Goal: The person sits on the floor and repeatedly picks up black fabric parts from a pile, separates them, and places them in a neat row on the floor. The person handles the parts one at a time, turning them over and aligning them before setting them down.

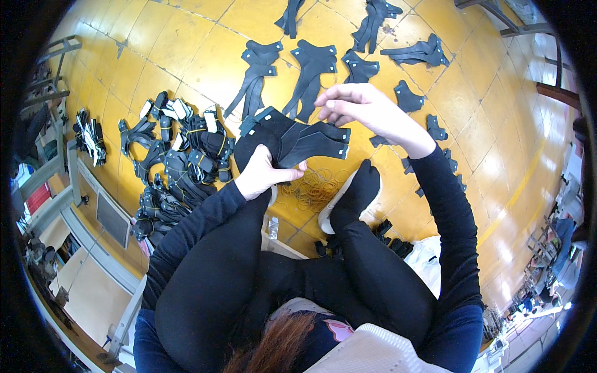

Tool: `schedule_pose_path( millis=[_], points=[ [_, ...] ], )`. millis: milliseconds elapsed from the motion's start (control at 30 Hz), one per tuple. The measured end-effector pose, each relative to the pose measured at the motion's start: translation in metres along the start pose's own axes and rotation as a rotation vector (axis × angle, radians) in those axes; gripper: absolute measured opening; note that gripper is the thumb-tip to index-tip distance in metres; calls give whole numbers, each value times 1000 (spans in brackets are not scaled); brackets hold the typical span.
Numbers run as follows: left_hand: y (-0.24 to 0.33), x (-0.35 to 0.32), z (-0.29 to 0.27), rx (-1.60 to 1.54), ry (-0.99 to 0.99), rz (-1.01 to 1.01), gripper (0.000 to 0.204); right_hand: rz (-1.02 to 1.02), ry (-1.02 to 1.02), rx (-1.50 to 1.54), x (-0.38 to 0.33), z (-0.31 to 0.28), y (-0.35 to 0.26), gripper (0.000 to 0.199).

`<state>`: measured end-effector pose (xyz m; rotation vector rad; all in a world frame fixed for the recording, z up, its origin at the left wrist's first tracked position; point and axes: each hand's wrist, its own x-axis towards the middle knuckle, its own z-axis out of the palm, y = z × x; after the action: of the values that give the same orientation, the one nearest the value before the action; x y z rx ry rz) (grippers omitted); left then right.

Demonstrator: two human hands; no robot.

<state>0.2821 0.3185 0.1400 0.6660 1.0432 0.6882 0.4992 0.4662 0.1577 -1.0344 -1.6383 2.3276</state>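
My left hand (266, 172) grips a thick stack of black cut pieces (297, 140), thumb on top and fingers beneath. The pieces look like shoe-upper parts and carry small pale stickers at their ends. Above and to the right of this stack, my right hand (354, 105) hangs in the air with loosely bent fingers, and nothing shows in it. Under the stack, between my feet, lies a heap of yellowish rubber bands (313, 191) on the floor.
Several flat piles of black pieces (314, 65) lie ahead on the yellow tiled floor (180, 37). To the left is a large heap of banded black bundles (180, 161), and a smaller bundle (91, 137) lies beyond. A metal frame (68, 205) stands at far left, white plastic (426, 261) at right.
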Motion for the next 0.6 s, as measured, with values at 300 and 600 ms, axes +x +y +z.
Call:
schedule_pose_path(
  millis=[300, 600],
  points=[
    [1, -2, -4, 138, 155, -125, 18, 123, 20, -90, -28, -11, 3, 16],
    [-18, -6, -4, 232, 404, -19, 58, 141, -161, -181, -40, -1, 3, 16]
  ],
)
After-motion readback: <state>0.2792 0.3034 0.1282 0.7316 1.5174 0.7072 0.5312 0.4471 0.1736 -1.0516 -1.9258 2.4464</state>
